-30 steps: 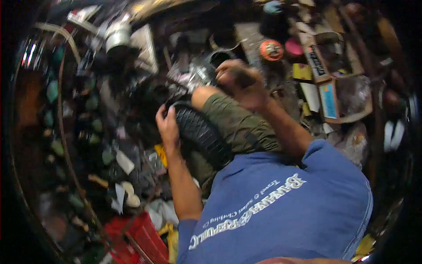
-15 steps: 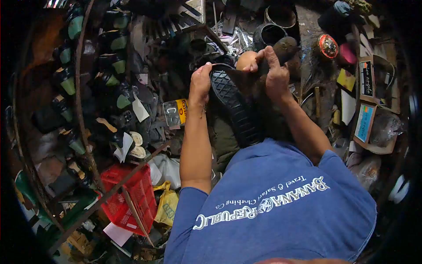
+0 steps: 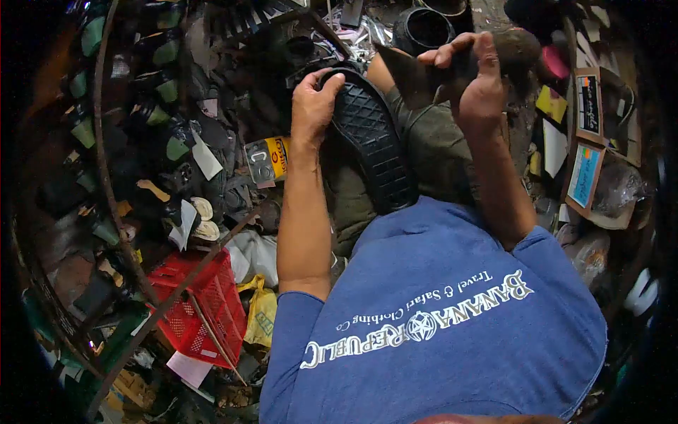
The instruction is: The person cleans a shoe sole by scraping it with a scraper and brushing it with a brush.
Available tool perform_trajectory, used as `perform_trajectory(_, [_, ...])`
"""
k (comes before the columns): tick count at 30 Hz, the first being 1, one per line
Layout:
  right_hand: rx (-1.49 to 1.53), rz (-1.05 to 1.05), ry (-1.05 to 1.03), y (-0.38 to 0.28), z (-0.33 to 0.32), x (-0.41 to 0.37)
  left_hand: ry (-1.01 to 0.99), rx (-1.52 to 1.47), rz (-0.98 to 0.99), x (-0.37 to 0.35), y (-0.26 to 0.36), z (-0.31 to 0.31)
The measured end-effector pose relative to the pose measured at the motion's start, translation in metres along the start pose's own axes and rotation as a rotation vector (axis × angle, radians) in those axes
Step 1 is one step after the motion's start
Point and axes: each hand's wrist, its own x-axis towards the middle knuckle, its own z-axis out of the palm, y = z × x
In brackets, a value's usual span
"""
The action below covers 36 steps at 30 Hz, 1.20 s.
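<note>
A black shoe sole point(image 3: 371, 134) with a criss-cross tread lies tread up along my lap, its near end against my shirt. My left hand point(image 3: 314, 106) grips its far end, thumb on the tread side and fingers around the edge. To the right and raised, my right hand point(image 3: 482, 88) is closed on a tool with a broad, dark, wedge-shaped blade point(image 3: 409, 78). The blade points left, past the sole's far end; how its handle is shaped I cannot tell. Behind the blade shows some bare skin point(image 3: 381, 74), beside my dark trousers point(image 3: 438, 148).
Shoes with green linings point(image 3: 167, 90) fill racks on the left. A red plastic crate point(image 3: 205, 311) and a yellow bag point(image 3: 263, 314) lie low on the left. Ahead stands a black pot point(image 3: 426, 30). Boxes with printed labels point(image 3: 588, 106) are on the right.
My right hand has moved right and away from the sole with the tool, uncovering its blade. My left thumb now rests on the sole's tread, and more of the sole shows.
</note>
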Motion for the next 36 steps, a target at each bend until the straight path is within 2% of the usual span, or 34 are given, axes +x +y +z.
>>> perform_trajectory(2, [0.069, 0.005, -0.024, -0.011, -0.006, -0.003, 0.029, 0.012, -0.007, 0.002, -0.004, 0.001])
perform_trajectory(4, [0.174, -0.048, -0.053, -0.019, -0.012, -0.003, -0.007, -0.212, -0.055, 0.001, -0.001, 0.002])
perform_trajectory(6, [0.081, -0.113, -0.006, -0.035, -0.011, -0.006, -0.056, -0.31, -0.09, 0.004, 0.013, -0.002])
perform_trajectory(8, [-0.574, -0.525, 0.05, -0.048, -0.015, -0.008, -0.298, -0.286, -0.03, -0.004, 0.059, 0.004])
perform_trajectory(9, [-0.497, -0.615, 0.025, -0.049, -0.02, -0.004, -0.445, -0.232, -0.04, -0.003, 0.074, 0.007])
perform_trajectory(10, [-0.498, -0.618, 0.021, -0.053, -0.023, -0.004, -0.444, -0.235, -0.036, -0.001, 0.074, 0.014])
perform_trajectory(12, [-1.133, -0.64, 0.034, -0.061, -0.022, -0.002, -0.497, 0.306, 0.16, 0.004, 0.077, 0.031])
perform_trajectory(13, [-1.203, -0.617, -0.023, -0.06, -0.017, -0.002, -0.427, 0.498, 0.296, 0.001, 0.08, 0.031])
perform_trajectory(14, [-1.2, -0.621, -0.026, -0.054, -0.021, 0.001, -0.371, 0.492, 0.118, -0.008, 0.084, 0.029])
perform_trajectory(16, [-1.182, -0.474, -0.202, -0.03, -0.037, 0.009, -0.192, 0.342, 0.141, -0.021, 0.067, 0.015])
perform_trajectory(18, [-1.217, -0.384, -0.235, -0.013, -0.044, 0.01, -0.001, 0.417, 0.234, -0.037, 0.036, -0.015])
perform_trajectory(20, [-1.328, -0.385, -0.304, 0.002, -0.051, 0.011, 0.207, 0.41, 0.087, -0.078, 0.023, -0.031])
perform_trajectory(22, [-1.316, -0.341, -0.34, 0.01, -0.052, 0.014, 0.288, 0.413, 0.046, -0.11, -0.021, -0.058])
perform_trajectory(23, [-1.343, -0.358, -0.361, 0.013, -0.05, 0.017, 0.298, 0.412, 0.035, -0.126, -0.031, -0.063])
perform_trajectory(25, [-1.364, -0.367, -0.403, 0.019, -0.046, 0.021, 0.226, 0.093, -0.314, -0.156, -0.043, -0.067])
perform_trajectory(26, [-1.393, -0.357, -0.443, 0.019, -0.045, 0.023, 0.237, 0.086, -0.321, -0.165, -0.041, -0.062])
perform_trajectory(28, [-1.428, -0.35, -0.493, 0.022, -0.045, 0.028, 0.167, -0.043, -0.164, -0.176, -0.033, -0.048])
perform_trajectory(30, [-1.451, -0.461, -0.504, 0.025, -0.048, 0.032, 0.163, -0.027, -0.186, -0.176, -0.027, -0.047])
perform_trajectory(34, [-1.448, -0.408, -0.433, 0.017, -0.047, 0.031, 0.234, -0.193, -0.153, -0.17, -0.023, -0.045])
perform_trajectory(36, [-1.473, -0.376, -0.41, 0.017, -0.049, 0.031, 0.245, -0.515, -0.163, -0.164, -0.019, -0.044])
